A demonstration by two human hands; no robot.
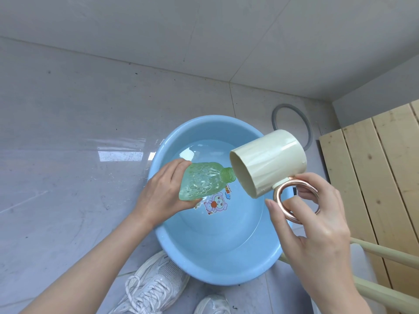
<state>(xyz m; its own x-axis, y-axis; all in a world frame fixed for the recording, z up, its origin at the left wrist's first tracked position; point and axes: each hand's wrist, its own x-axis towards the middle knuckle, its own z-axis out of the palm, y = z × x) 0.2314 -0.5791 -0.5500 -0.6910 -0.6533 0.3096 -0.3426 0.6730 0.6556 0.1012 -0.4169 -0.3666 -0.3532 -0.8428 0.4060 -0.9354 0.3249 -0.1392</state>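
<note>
My left hand (pixel 162 192) grips a green textured plastic bottle (pixel 200 181), tilted on its side with its open neck pointing right. The neck sits at the mouth of a cream mug (pixel 269 162), which is tipped so its opening faces left and down. My right hand (pixel 317 223) holds the mug by its round copper handle (pixel 294 200), with the thumb curled through the ring. Both objects hang over a light blue plastic basin (pixel 176 257) on the floor. The basin holds shallow water and has a cartoon sticker on its bottom.
Grey tiled floor (pixel 68 132) surrounds the basin. Two white sneakers (pixel 149 288) stand at the basin's near rim. A grey ring (pixel 275 114) lies on the floor behind the mug. Pale wooden slats (pixel 374 166) and cream bars (pixel 385 257) fill the right side.
</note>
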